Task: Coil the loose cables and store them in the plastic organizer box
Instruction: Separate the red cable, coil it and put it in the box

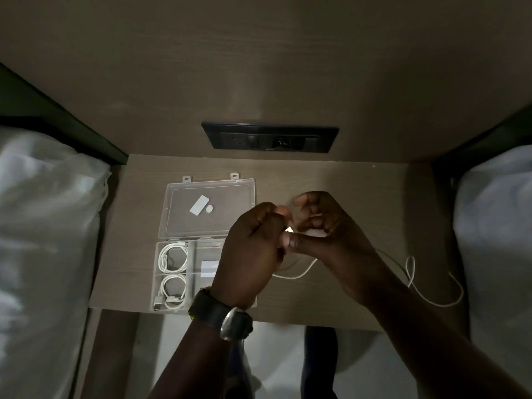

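Pinching one end of the loose white cable [299, 274] in my left hand [253, 251] while my right hand [322, 226] curls around it to start a loop, I work beside the open organizer box [161, 254], where two coiled cables [172, 272] already lie.

White cables [426, 292], clear box [172, 214]
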### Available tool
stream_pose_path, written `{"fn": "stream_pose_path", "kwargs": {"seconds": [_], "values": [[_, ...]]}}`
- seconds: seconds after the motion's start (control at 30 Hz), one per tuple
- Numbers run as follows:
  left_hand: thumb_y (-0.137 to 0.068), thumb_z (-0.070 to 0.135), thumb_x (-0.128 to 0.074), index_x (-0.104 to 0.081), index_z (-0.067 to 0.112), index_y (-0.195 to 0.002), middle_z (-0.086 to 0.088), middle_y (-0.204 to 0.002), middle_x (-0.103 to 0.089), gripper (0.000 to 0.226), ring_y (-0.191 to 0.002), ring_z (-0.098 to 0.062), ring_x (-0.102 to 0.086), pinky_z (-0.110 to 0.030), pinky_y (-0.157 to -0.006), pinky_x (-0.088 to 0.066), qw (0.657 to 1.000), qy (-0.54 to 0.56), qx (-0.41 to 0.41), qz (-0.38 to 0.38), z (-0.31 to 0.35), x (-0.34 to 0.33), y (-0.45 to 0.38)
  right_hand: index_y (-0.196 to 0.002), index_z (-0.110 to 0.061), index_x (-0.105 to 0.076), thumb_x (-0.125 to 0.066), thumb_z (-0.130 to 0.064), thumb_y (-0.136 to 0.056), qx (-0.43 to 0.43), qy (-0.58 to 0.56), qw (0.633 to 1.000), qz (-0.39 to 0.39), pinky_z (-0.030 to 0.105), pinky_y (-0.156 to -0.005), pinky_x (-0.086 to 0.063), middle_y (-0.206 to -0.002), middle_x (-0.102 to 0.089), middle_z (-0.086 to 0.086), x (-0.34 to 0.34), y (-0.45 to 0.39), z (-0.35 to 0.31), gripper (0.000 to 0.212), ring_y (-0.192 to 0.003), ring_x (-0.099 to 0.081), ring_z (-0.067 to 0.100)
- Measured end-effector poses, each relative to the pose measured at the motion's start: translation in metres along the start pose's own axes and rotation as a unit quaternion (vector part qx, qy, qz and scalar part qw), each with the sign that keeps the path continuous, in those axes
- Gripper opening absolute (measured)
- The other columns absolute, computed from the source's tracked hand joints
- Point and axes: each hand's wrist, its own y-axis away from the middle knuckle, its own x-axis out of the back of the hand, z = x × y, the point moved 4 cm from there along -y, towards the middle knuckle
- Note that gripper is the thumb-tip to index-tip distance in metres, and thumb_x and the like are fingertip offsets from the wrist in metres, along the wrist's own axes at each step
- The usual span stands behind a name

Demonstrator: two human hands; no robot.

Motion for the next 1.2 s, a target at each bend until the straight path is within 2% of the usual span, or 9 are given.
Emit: {"fn": "stream_pose_path", "kwargs": {"seconds": [0.07,0.13,0.23,0.33,0.5,0.63,0.87,1.03,1.2], "values": [[-0.083,0.025,-0.050,-0.061,0.007,-0.070,-0.007,-0.061,-0.053,0.025,-0.050,-0.016,-0.046,-0.021,-0.044,-0.033,0.997,0.052,0.028,-0.054,0.000,-0.003,0.003,-0.127,-0.030,-0.056,-0.078,-0.026,-0.072,-0.034,-0.077,0.990,-0.114,0.049,-0.096,-0.051,-0.119,-0.067,0.003,-0.007,0.002,0.002,0.059,-0.111,-0.065,0.022],[-0.083,0.022,-0.048,-0.061,0.000,-0.075,-0.005,-0.059,-0.052,0.027,-0.048,-0.014,-0.046,-0.022,-0.044,-0.031,0.994,0.068,0.042,-0.072,-0.004,-0.003,0.006,-0.123,-0.016,-0.061,-0.073,-0.013,-0.081,-0.022,-0.131,0.975,-0.179,0.052,-0.088,-0.055,-0.110,-0.069,0.022,-0.015,0.005,-0.001,0.044,-0.098,-0.070,0.036],[-0.086,0.025,-0.050,-0.060,0.011,-0.069,-0.007,-0.054,-0.051,0.025,-0.044,-0.015,-0.045,-0.022,-0.046,-0.036,0.993,0.089,0.071,-0.029,-0.022,0.003,0.010,-0.110,-0.010,-0.067,-0.072,-0.007,-0.082,-0.007,-0.113,0.985,-0.128,0.043,-0.073,-0.061,-0.091,-0.070,0.029,-0.023,0.005,0.003,0.029,-0.078,-0.072,0.041],[-0.097,0.018,-0.050,-0.062,0.013,-0.074,-0.004,-0.057,-0.059,0.027,-0.047,-0.015,-0.053,-0.017,-0.044,-0.042,0.988,0.117,0.096,0.037,-0.053,0.007,0.012,-0.102,-0.023,-0.070,-0.071,-0.016,-0.080,0.018,0.084,0.996,-0.016,0.047,-0.079,-0.058,-0.086,-0.074,0.004,-0.030,0.005,0.022,0.023,-0.081,-0.072,0.023],[-0.101,0.027,-0.048,-0.059,0.016,-0.075,0.006,-0.057,-0.057,0.030,-0.055,-0.008,-0.051,-0.020,-0.049,-0.043,0.986,0.049,0.094,0.130,-0.110,0.014,0.030,-0.097,-0.027,-0.064,-0.054,-0.034,-0.094,0.065,0.316,0.946,0.030,0.033,-0.069,-0.051,-0.083,-0.071,-0.006,-0.058,0.018,0.050,0.012,-0.075,-0.064,0.009],[-0.094,0.038,-0.042,-0.054,0.020,-0.093,-0.002,-0.069,-0.061,0.021,-0.062,-0.020,-0.054,-0.041,-0.059,-0.045,0.978,-0.014,0.065,0.197,-0.137,0.029,0.046,-0.094,-0.027,-0.064,-0.052,-0.040,-0.095,0.032,0.314,0.949,0.007,0.030,-0.069,-0.049,-0.085,-0.071,-0.006,-0.082,0.018,0.065,0.018,-0.076,-0.064,0.010],[-0.099,0.038,-0.041,-0.051,0.022,-0.088,0.000,-0.068,-0.057,0.022,-0.055,-0.015,-0.051,-0.030,-0.048,-0.042,0.973,-0.018,0.051,0.226,-0.164,0.069,0.047,-0.091,-0.023,-0.067,-0.066,-0.029,-0.085,-0.045,0.222,0.974,-0.002,0.041,-0.070,-0.057,-0.081,-0.072,0.000,-0.124,0.003,0.088,0.009,-0.076,-0.070,0.022],[-0.102,0.034,-0.033,-0.051,0.029,-0.093,0.011,-0.082,-0.059,0.020,-0.076,-0.003,-0.058,-0.017,-0.066,-0.041,0.939,-0.194,-0.034,0.282,-0.164,0.103,0.037,-0.098,-0.035,-0.072,-0.075,-0.023,-0.076,-0.066,0.138,0.988,-0.006,0.048,-0.076,-0.059,-0.076,-0.070,-0.012,-0.152,-0.026,0.100,0.026,-0.079,-0.072,0.017],[-0.091,0.027,-0.040,-0.054,0.015,-0.089,-0.002,-0.081,-0.061,0.019,-0.074,-0.025,-0.054,-0.038,-0.064,-0.040,0.909,-0.316,-0.100,0.253,-0.152,0.128,-0.004,-0.093,-0.039,-0.072,-0.076,-0.024,-0.075,-0.025,0.177,0.984,0.021,0.036,-0.074,-0.058,-0.078,-0.076,-0.006,-0.166,-0.069,0.093,0.024,-0.078,-0.073,0.020]]}}
